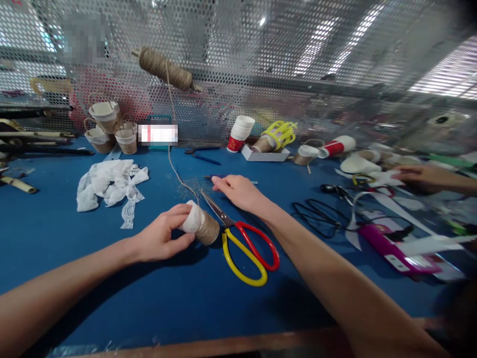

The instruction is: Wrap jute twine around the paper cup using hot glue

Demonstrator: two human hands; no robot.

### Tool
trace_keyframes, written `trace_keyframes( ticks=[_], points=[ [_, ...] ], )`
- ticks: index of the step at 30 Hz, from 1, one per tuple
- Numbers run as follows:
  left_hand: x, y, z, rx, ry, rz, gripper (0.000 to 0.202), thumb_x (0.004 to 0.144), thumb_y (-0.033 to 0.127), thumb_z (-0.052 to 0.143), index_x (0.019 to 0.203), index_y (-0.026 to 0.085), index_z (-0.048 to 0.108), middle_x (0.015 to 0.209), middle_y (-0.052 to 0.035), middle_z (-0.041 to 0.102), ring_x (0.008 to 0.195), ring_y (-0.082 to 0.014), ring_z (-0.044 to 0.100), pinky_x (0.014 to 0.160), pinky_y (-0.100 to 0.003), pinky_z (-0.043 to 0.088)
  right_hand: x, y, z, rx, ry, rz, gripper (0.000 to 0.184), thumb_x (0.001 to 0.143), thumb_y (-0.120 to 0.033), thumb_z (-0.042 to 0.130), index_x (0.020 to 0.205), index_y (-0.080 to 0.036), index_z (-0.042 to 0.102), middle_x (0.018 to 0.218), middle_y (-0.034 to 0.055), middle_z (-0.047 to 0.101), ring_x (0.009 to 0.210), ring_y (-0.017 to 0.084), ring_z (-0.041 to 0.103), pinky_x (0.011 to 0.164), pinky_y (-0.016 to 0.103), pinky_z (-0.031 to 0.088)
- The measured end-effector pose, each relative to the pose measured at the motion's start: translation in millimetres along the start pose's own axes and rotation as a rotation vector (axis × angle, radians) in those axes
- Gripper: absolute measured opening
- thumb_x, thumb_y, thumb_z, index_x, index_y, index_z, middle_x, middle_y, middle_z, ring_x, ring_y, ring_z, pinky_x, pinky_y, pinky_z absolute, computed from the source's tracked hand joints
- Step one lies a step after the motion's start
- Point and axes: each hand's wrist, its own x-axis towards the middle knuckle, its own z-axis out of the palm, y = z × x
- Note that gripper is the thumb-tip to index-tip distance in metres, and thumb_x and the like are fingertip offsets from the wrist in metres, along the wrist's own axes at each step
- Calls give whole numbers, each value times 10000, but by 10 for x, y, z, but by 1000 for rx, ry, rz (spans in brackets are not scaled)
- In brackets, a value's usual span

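On the blue table (55,238), the left hand (162,238) grips a paper cup (199,224) lying on its side, its lower half wound in brown twine. A strand of twine (172,144) rises from the cup towards 12 o'clock, up to a twine spool (164,68) hung on the perforated metal screen (261,54). The right hand (240,191) lies flat on the table at 1 o'clock from the cup, fingertips touching a thin tool that is too blurred to name. Scissors (246,246) with one yellow and one red handle lie just beside the cup at 3 o'clock, blades pointing to 11 o'clock. White lace (110,189) sits at 10 o'clock. Another person's hand (417,176) rests at far 2 o'clock.
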Motion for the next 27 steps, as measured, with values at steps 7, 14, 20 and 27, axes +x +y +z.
trace_keyframes(
  ticks=[7, 14, 20, 27],
  points=[
    [7, 37, -3, -25, -12, -24, 119, 793, 137, 470, 854, 111, 569, 1006, -112, 563, 1000, -209, 496, 905, -338, 391, -151, -220, 230, 709, -245, -146, 134, 677, -291, 625, 695, -159, 608, 698, 1, 594, 605, 84, 480, 587, 231, 374],
    [-17, 18, -19, -175, -4, -152, 174, 812, 190, 474, 948, 113, 550, 1022, -94, 560, 919, -186, 522, 846, -308, 407, -357, -171, 85, 803, -74, -177, 178, 652, -315, 639, 648, -158, 555, 608, -36, 510, 544, 69, 422, 549, 239, 340],
    [-34, 36, -3, -239, -30, -213, 221, 813, 218, 495, 990, 103, 558, 1010, -94, 565, 896, -184, 518, 828, -295, 406, -425, -85, 125, 698, 32, -176, 189, 685, -330, 614, 670, -157, 540, 578, -46, 474, 521, 69, 399, 511, 238, 318],
    [-34, 29, 3, -303, -41, -252, 281, 817, 237, 504, 1073, 131, 556, 1051, -84, 566, 972, -201, 517, 855, -294, 399, -463, -53, 140, 660, 42, -193, 189, 715, -338, 585, 680, -159, 537, 611, -29, 502, 553, 85, 431, 552, 254, 356]
  ],
)
